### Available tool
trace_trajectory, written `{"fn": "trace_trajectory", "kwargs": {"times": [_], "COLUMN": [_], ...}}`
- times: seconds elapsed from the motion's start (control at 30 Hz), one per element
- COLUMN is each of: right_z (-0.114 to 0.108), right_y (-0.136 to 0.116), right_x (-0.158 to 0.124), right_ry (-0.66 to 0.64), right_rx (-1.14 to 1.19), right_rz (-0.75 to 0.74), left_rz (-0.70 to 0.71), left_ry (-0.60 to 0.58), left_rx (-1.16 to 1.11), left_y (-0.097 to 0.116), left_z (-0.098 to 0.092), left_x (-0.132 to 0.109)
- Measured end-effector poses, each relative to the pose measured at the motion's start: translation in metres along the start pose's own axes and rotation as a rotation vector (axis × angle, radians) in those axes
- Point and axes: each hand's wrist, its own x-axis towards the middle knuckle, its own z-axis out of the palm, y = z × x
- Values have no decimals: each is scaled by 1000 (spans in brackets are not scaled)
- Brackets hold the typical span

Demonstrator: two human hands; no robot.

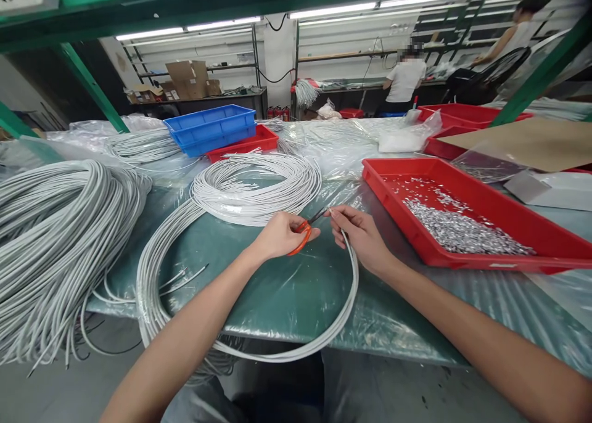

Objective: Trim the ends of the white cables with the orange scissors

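Observation:
My left hand [283, 235] is closed on the orange handles of a pair of scissors [303, 237]. The dark blades point right and reach the fingertips of my right hand [355, 230]. Those fingers pinch the end of a pale grey cable [354, 281], which curves down and left along the table's front edge into a loose coil [150, 275]. What the blades touch at the fingertips is too small to make out. Behind my left hand lies a tied coil of white cable [256, 192].
A red tray [416, 247] with many small silvery metal pieces [462, 222] stands at right. At left a big cable bundle [60, 238] hangs over the table edge. A blue bin [213, 130] rests partly on a red tray [266, 140]. Two people are in the background.

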Motion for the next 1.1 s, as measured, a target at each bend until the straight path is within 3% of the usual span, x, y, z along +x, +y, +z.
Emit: {"fn": "trace_trajectory", "kwargs": {"times": [0.4, 0.8, 1.1], "right_z": [-1, -1, -3], "right_y": [3, 0, -1], "right_x": [0, -1, 0], "right_ry": [-17, -37, -32], "right_rx": [-61, -122, -207], "right_rz": [-28, -61, -82], "left_rz": [-3, -39, -36], "left_ry": [-57, -146, -145], "left_rx": [5, -147, -139], "left_y": [-1, 1, 0], "left_z": [0, 0, -1], "left_x": [-1, -1, -1]}}
